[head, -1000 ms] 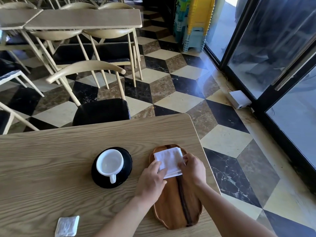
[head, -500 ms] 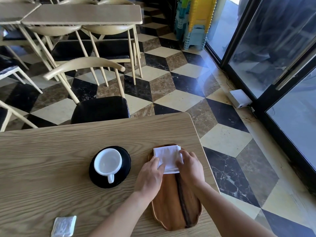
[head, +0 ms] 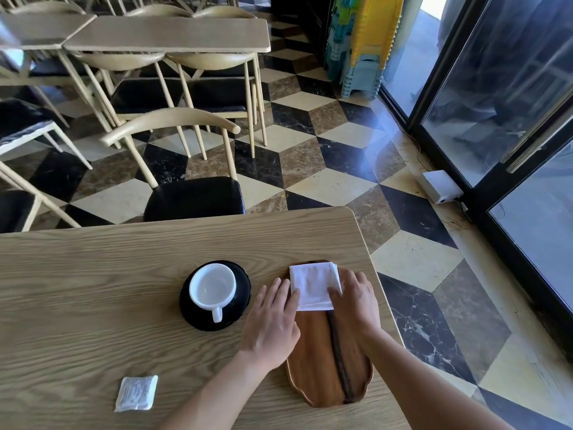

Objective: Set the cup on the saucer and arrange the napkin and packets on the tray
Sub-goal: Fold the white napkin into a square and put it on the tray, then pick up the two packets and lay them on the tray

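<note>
Napkin (head: 313,285) lies squarer now on your tray's (head: 316,361) far end.
Your left hand (head: 273,324) and right hand (head: 356,301) flank it, straight fingers touching its edges; on the table (head: 93,274), the saucer (head: 192,315) carries the cup (head: 212,285) beside the tray, a packet (head: 136,393) well apart near you.

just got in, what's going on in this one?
A person is squaring a folded napkin at the far end of the tray, left hand flat against its left edge, right hand on its right edge. The cup sits on the saucer beside the tray. One packet lies on the table, not yet on the tray.
</note>
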Demonstrator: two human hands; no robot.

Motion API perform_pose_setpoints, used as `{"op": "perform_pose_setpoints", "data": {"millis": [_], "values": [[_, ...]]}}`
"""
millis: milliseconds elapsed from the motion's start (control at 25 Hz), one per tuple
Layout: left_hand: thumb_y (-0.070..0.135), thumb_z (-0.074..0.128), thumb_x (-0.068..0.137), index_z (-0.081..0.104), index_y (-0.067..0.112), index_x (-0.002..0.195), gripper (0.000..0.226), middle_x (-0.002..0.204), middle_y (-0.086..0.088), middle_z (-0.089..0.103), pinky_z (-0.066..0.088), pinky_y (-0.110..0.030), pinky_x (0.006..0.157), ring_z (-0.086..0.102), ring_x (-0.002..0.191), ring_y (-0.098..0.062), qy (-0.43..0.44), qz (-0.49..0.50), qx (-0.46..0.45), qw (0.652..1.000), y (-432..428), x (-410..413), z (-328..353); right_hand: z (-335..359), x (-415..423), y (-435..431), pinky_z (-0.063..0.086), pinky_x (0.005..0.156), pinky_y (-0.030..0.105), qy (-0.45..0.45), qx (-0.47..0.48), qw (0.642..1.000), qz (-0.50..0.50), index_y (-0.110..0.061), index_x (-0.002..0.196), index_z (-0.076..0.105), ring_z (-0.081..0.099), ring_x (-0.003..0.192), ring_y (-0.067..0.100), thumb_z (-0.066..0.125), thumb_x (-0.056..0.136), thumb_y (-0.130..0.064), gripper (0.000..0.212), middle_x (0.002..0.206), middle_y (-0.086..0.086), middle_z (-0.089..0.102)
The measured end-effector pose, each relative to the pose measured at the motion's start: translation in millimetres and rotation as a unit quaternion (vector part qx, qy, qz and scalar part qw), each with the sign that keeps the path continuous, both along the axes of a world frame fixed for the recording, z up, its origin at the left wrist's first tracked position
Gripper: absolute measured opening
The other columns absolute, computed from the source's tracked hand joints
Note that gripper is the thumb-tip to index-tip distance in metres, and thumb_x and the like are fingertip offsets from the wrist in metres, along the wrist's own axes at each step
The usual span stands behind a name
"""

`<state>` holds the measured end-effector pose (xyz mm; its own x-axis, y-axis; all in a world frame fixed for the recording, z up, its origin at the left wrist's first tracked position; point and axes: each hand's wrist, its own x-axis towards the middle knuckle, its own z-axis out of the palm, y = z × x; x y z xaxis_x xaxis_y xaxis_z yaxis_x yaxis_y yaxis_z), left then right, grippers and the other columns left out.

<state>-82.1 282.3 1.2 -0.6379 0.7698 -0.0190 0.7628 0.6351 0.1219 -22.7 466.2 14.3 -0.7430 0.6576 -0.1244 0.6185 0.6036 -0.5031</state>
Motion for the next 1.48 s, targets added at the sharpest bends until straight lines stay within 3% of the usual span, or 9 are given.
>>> {"op": "perform_pose_setpoints", "data": {"millis": [200, 400, 560, 720, 880, 1080, 1160, 1360, 1480], "values": [[0.020, 0.067, 0.077, 0.056, 0.013, 0.134, 0.058, 0.143, -0.017, 0.053, 0.041, -0.050, 0.110, 0.046, 0.136, -0.033, 0.004, 0.041, 0.048, 0.998, -45.1, 3.3, 25.4, 16.0, -1.2, -27.6, 0.049, 0.088, 0.039, 0.045, -0.007, 0.998, 0.035, -0.017, 0.124, 0.059, 0.055, 0.109, 0.026, 0.064, 0.089, -0.023, 0.035, 0.115, 0.005, 0.060], [0.017, 0.064, 0.078, 0.058, 0.010, 0.131, 0.053, 0.139, -0.017, 0.054, 0.043, -0.050, 0.108, 0.047, 0.134, -0.036, 0.033, 0.099, 0.103, 0.989, -98.5, 2.3, 42.2, 34.4, -12.4, -71.3, 0.041, 0.067, 0.027, 0.064, -0.031, 0.993, 0.094, -0.022, 0.106, 0.065, 0.060, 0.091, 0.016, 0.062, 0.091, -0.026, 0.016, 0.101, -0.006, 0.061], [0.015, 0.066, 0.077, 0.059, 0.012, 0.127, 0.051, 0.131, -0.013, 0.058, 0.049, -0.046, 0.099, 0.052, 0.128, -0.034, 0.026, 0.183, 0.138, 0.973, -161.0, 11.2, 48.6, 53.6, -24.0, -125.2, 0.037, 0.057, 0.031, 0.092, -0.023, 0.981, 0.167, -0.016, 0.075, 0.056, 0.052, 0.068, 0.022, 0.059, 0.085, -0.016, 0.010, 0.076, -0.003, 0.053], [0.019, 0.075, 0.071, 0.067, 0.014, 0.116, 0.046, 0.113, -0.012, 0.065, 0.053, -0.044, 0.083, 0.063, 0.103, -0.036, -0.008, 0.309, 0.075, 0.948, -245.0, 19.4, 41.9, 48.7, -36.9, -193.7, 0.050, 0.071, 0.031, 0.067, -0.063, 0.959, 0.268, -0.022, 0.101, 0.067, 0.062, 0.083, 0.019, 0.061, 0.085, -0.022, 0.018, 0.094, -0.004, 0.065], [0.022, 0.080, 0.066, 0.069, 0.010, 0.107, 0.044, 0.095, -0.018, 0.062, 0.053, -0.046, 0.068, 0.060, 0.088, -0.042, -0.057, 0.461, -0.009, 0.885, -330.2, 29.4, 22.0, 16.6, -48.2, -268.5, 0.052, 0.079, 0.033, -0.022, -0.068, 0.930, 0.361, -0.024, 0.117, 0.062, 0.063, 0.098, 0.025, 0.062, 0.085, -0.026, 0.032, 0.107, -0.001, 0.065], [0.013, 0.088, 0.056, 0.069, 0.000, 0.089, 0.040, 0.080, -0.030, 0.060, 0.053, -0.050, 0.068, 0.061, 0.073, -0.047, -0.110, 0.541, 0.015, 0.833, -377.9, 42.6, -0.7, -15.9, -56.3, -315.1, 0.051, 0.080, 0.035, -0.066, -0.021, 0.912, 0.404, -0.040, 0.126, 0.054, 0.049, 0.117, 0.021, 0.062, 0.084, -0.022, 0.046, 0.121, -0.006, 0.053], [0.009, 0.084, 0.063, 0.068, 0.000, 0.097, 0.039, 0.087, -0.029, 0.060, 0.052, -0.049, 0.075, 0.061, 0.081, -0.047, -0.143, 0.550, 0.050, 0.822, -380.8, 47.8, -7.6, -23.2, -56.6, -324.2, 0.051, 0.076, 0.035, -0.087, -0.004, 0.907, 0.413, -0.044, 0.124, 0.050, 0.045, 0.116, 0.020, 0.063, 0.083, -0.025, 0.047, 0.119, -0.007, 0.049], [-0.013, 0.080, 0.049, 0.070, 0.001, 0.086, 0.041, 0.074, -0.017, 0.059, 0.055, -0.045, 0.067, 0.060, 0.069, -0.042, -0.107, 0.473, 0.110, 0.868, -356.4, 51.5, -11.1, -32.8, -49.9, -328.5, 0.051, 0.069, 0.036, -0.103, 0.045, 0.899, 0.423, -0.042, 0.127, 0.044, 0.046, 0.110, 0.022, 0.066, 0.085, -0.030, 0.049, 0.111, -0.003, 0.047], [-0.011, 0.073, 0.062, 0.070, 0.003, 0.099, 0.039, 0.086, -0.015, 0.059, 0.052, -0.044, 0.077, 0.059, 0.081, -0.038, -0.096, 0.428, 0.164, 0.883, -324.0, 44.1, -15.8, -36.2, -45.2, -330.8, 0.049, 0.073, 0.035, -0.104, 0.018, 0.911, 0.399, -0.034, 0.118, 0.053, 0.053, 0.105, 0.025, 0.061, 0.087, -0.029, 0.033, 0.109, 0.000, 0.053]]}}
